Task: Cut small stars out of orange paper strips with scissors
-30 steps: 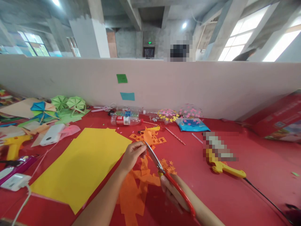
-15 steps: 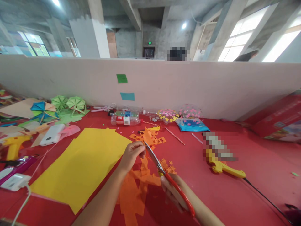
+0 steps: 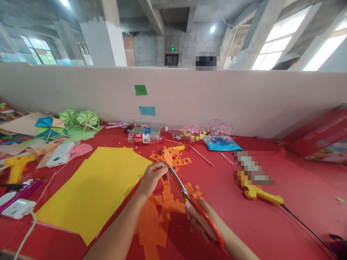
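My left hand is pinched on a small piece of orange paper held just above the red table. In my right hand are red-handled scissors, their blades pointing up and left to the paper at my left fingertips. Orange paper offcuts lie under both hands. A small heap of cut orange stars sits just right of the blades. More orange paper with star-shaped holes lies beyond my hands.
A large yellow sheet lies to the left. A yellow glue gun with its cord lies to the right. Plastic bottles, star-filled bags, folded paper fans, a second glue gun and a red box ring the space before the white partition.
The orange piece in my left hand has turned slightly and looks narrower. Both hands and the scissors stay almost where they were.
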The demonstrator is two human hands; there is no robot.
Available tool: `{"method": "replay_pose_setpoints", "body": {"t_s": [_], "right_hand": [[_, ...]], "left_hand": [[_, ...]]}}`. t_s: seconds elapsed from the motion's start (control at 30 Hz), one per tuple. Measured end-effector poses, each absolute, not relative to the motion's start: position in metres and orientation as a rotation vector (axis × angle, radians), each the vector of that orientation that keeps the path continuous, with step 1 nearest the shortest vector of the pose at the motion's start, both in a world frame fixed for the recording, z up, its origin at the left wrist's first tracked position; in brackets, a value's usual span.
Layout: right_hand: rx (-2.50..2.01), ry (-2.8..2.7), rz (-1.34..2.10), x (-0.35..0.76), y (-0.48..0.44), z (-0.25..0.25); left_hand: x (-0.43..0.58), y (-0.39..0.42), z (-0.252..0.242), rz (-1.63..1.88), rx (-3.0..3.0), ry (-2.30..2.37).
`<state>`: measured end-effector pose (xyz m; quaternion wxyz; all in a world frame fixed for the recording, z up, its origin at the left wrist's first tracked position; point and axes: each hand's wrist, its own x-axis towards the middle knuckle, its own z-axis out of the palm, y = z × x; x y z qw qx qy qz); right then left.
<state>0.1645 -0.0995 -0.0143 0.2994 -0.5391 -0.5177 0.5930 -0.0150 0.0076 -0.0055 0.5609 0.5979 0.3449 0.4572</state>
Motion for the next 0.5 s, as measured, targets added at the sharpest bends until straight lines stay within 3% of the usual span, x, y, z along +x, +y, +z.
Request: {"method": "replay_pose_setpoints", "body": {"t_s": [0.5], "right_hand": [[-1.383, -1.364, 1.573, 0.1655, -0.1008, -0.0143]], "left_hand": [[-0.0173, 0.0088, -0.0013, 1.019, 1.362, 0.796]]}}
